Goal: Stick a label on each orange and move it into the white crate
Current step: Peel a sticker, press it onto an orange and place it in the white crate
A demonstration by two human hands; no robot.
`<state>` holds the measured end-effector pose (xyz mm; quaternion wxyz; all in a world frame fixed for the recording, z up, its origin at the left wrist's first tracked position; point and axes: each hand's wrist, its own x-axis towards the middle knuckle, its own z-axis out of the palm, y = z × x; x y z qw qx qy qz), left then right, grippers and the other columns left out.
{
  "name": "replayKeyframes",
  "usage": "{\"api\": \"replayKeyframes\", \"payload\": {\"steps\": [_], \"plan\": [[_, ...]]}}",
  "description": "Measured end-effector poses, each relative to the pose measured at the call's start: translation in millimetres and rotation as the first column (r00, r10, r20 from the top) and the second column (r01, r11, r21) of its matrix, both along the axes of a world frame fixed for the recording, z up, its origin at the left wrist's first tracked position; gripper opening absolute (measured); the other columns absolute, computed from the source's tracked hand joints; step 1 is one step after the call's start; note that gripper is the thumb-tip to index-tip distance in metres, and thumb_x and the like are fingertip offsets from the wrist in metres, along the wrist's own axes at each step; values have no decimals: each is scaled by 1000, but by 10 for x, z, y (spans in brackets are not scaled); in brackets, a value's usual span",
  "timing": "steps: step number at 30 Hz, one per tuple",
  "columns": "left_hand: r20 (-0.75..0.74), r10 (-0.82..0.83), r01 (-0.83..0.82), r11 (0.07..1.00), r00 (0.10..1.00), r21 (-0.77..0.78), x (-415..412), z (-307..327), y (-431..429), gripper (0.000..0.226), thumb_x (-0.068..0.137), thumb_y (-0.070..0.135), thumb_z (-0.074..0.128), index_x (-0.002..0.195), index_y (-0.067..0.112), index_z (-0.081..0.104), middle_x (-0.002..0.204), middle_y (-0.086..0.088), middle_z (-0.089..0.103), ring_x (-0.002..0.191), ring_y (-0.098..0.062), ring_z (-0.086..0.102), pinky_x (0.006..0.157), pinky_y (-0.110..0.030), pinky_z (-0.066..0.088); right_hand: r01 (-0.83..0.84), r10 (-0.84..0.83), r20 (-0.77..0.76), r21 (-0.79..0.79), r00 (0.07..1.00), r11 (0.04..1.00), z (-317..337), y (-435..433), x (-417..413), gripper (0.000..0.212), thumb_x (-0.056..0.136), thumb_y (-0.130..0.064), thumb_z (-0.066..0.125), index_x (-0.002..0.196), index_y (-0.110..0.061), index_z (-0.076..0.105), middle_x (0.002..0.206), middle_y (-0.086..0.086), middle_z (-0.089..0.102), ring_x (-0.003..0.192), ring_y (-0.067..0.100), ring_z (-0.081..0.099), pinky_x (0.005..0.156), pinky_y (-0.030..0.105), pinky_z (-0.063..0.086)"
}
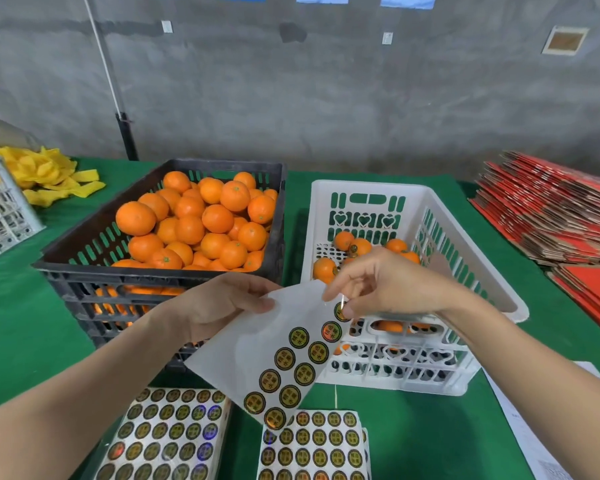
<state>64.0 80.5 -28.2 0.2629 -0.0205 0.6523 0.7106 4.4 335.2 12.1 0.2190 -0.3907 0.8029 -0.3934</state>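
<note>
The left hand [219, 306] sits just left of the frame's centre, with its thumb on top and its fingers curled under the upper left edge of a label sheet [253, 344], gripping it and holding it tilted above the table. The right hand [392, 285], just right of centre, pinches the topmost label [341, 311] at the sheet's upper right corner between thumb and forefinger, and its other fingers are loosely curled. Most of the sheet is bare white backing. The round gold and black labels left on it run in two rows down its right edge.

Behind the right hand stands the white crate [371, 188], right of centre, with a few oranges [359, 245] lying on its floor. At least one of them shows a round label. Just beside it on the left, behind the left hand, a black crate [84, 296] is heaped with oranges [187, 230].

At the bottom centre of the frame two full sheets [170, 434] of the same labels lie flat on the green table cover [32, 323]. A white paper [534, 427] lies at the lower right. Flattened red cartons [551, 220] are stacked at the right edge, and yellow foam nets [49, 174] are piled at the upper left beside a second white crate [0, 209], which is cut off by the frame's left edge. A grey wall [326, 98] fills the top of the frame
</note>
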Motion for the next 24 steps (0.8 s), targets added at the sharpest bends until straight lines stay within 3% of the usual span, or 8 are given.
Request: {"api": "replayKeyframes", "payload": {"steps": [3,8,15,18,21,24], "plan": [[19,15,-15,1000,1000,9,49,27,-60,31,80,5,59,108,0,70,113,-26,66,93,-35,69,77,-41,59,28,-28,-18,-32,999,999,20,-30,63,22,74,-4,77,85,-24,76,73,2,73,63,9,66,64,20,53],[38,-3,4,1000,999,-20,105,22,-142,32,79,4,59,108,-3,68,102,-23,70,83,-30,70,72,-37,59,18,-20,-12,-122,1000,992,95,-173,172,27,75,1,75,71,-26,75,59,-4,68,50,1,59,52,13,46],[14,10,-11,999,1000,50,115,-13,-344,27,79,6,57,100,0,74,98,-21,72,82,-30,72,71,-37,60,50,-59,-54,-162,997,986,49,-353,229,20,75,5,74,83,-13,75,59,-8,69,53,-2,62,53,8,45],[50,-45,44,999,998,33,103,-20,-385,29,75,11,71,102,0,74,99,-21,72,83,-30,72,74,-39,60,48,-61,-42,-249,997,967,26,-411,227,20,73,7,74,78,-13,75,62,-4,71,55,2,64,55,11,49],[63,-104,100,993,993,66,99,-36,-430,60,50,23,93,103,0,73,102,-22,71,86,-32,71,77,-40,59,46,-41,23,-330,999,943,6,-425,232,20,73,7,73,75,-13,73,65,1,71,57,8,66,58,17,53],[51,-126,122,989,991,80,92,-72,-479,61,51,25,94,103,2,74,105,-21,70,91,-32,70,81,-41,57,64,-9,149,-368,989,928,20,-414,244,13,71,-1,70,73,-14,71,65,4,71,59,13,68,59,22,56]]}}
